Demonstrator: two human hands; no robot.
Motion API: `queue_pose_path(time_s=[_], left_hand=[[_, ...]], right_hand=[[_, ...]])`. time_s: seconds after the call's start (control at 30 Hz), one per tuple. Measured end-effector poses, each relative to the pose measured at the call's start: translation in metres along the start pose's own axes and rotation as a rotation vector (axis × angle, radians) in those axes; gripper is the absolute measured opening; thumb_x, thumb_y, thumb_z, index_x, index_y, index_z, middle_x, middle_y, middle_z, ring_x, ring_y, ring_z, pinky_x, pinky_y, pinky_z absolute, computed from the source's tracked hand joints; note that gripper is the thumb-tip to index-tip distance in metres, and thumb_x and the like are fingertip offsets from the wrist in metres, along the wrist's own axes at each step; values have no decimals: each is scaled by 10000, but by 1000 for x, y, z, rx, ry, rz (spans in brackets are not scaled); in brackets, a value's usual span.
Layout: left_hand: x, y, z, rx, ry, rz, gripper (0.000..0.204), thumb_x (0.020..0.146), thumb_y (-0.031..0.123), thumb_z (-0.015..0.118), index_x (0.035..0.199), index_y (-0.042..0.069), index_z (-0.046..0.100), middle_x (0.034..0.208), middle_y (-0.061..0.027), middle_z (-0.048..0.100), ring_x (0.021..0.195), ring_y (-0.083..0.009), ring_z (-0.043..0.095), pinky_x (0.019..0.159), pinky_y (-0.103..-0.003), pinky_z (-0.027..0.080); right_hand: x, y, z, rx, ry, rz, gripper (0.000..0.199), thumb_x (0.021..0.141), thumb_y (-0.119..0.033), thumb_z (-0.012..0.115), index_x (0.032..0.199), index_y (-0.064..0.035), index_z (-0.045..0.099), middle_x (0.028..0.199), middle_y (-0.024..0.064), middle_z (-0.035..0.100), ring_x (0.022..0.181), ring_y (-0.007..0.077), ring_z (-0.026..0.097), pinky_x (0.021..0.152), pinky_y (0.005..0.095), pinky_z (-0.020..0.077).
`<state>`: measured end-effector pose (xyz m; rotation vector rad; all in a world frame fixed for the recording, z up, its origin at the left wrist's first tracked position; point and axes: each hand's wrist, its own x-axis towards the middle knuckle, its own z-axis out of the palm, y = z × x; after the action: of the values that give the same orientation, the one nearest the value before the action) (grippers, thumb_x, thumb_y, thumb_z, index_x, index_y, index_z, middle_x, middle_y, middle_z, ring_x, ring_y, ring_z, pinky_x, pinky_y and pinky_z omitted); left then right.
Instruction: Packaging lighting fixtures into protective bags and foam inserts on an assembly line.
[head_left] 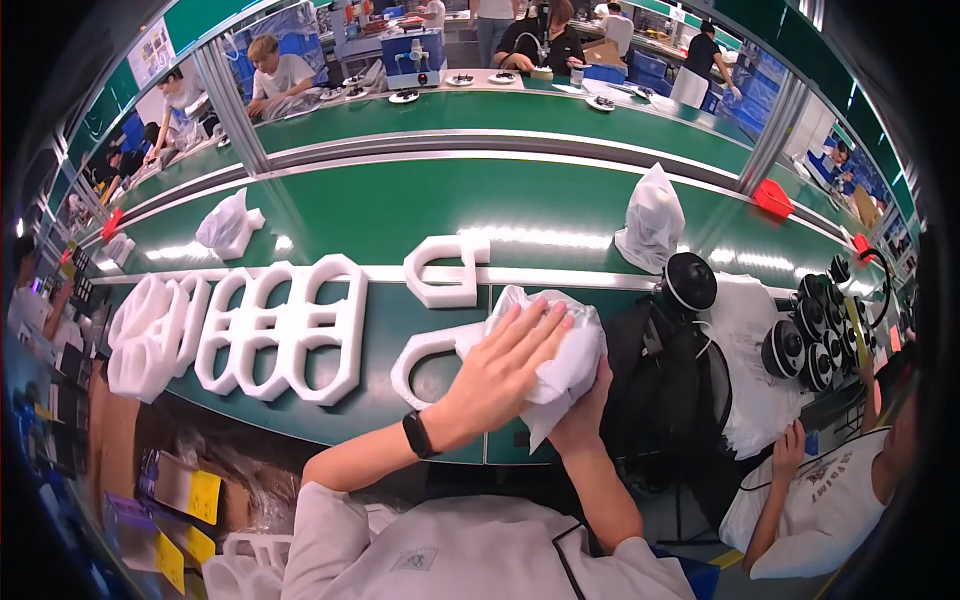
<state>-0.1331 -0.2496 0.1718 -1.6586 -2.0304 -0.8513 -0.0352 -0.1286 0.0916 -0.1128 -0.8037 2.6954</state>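
A white plastic bag wrapped round a bulky object [572,360] is held up in front of me, over the near edge of the green table. What is inside the bag is hidden. My left hand [515,362] lies flat across the bag's upper left side with its fingers stretched out. From below and to the right, my right hand [588,408] grips the bundle, its fingers partly hidden behind it. Just left of the bundle, a white foam frame [405,372] lies partly under my left forearm. Beyond it sits another foam frame [440,293].
Several white foam frames [352,335] stand in a row at left. On the belt [400,200] are a bagged piece [228,225] and a bagged upright object [653,220]. Black dome-shaped devices [690,283] gather at right, near a co-worker's arm [775,500]. Cartons [165,480] stand lower left.
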Motion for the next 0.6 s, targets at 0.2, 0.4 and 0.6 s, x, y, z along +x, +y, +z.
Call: queue_pose_path(time_s=[0.2,0.4,0.6], left_hand=[[-27,-70,32,-608,506,-512,265,953,219,689,854,-27,694,684,-40,632,610,-80,573,521,-277,452],[-45,-177,98,-166,600,-390,274,968,220,626,1121,-4,656,1129,-144,660,1060,-225,621,884,-362,495],[-44,-301,84,-377,320,-593,390,939,116,576,1311,1,597,1281,-122,639,1183,-263,595,996,-364,467]], right_hand=[[15,11,-1,-645,37,-359,1279,679,-500,901,1548,-62,71,1551,166,255,1425,277,309,1179,430,266],[108,-17,29,-1471,-295,-697,1263,572,-449,969,1533,-55,251,1461,175,391,1348,330,418,1142,431,339],[226,20,48,-1490,-265,-345,1228,608,-483,931,1536,-49,253,1387,259,415,1322,382,437,1131,434,359]])
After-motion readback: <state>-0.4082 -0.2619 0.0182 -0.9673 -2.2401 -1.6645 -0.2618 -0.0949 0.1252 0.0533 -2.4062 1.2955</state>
